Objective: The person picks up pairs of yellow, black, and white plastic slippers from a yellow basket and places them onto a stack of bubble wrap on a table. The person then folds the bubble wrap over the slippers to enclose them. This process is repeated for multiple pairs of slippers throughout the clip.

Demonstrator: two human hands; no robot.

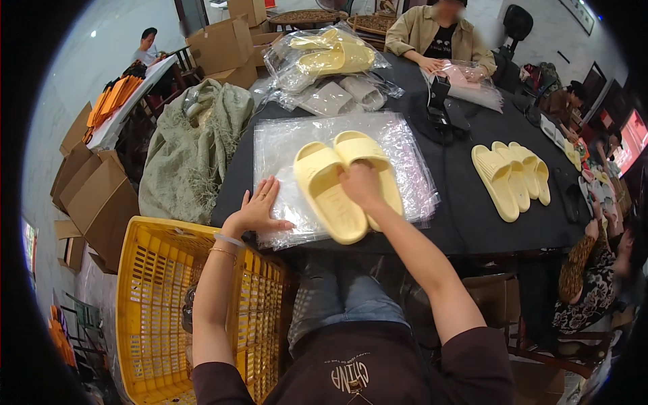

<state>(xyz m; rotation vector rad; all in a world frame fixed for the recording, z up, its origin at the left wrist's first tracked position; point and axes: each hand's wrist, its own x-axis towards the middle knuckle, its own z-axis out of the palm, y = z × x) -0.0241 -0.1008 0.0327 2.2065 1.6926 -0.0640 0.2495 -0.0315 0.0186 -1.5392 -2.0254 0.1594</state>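
Note:
A pair of pale yellow slide slippers [335,208] is over a stack of clear plastic bags [278,152] at the front of the black-covered table [449,223]. My right hand [361,183] grips the pair at the inner sides, its fingertips partly hidden under the right slipper's strap. On the bags' left front corner, my left hand [259,210] lies flat with fingers spread, a bracelet on its wrist. More yellow slide slippers [501,185] are lined up to the right. Wrapped yellow slippers [337,57] and grey slippers [331,99] are piled behind the bags.
Below my left arm stands a yellow plastic crate [152,297]. A green woven sack [192,152] leans by the table's left edge, near cardboard boxes [98,202]. Across the table a co-worker [442,40] handles pink items in plastic, near a black device [439,101]. Other people sit right.

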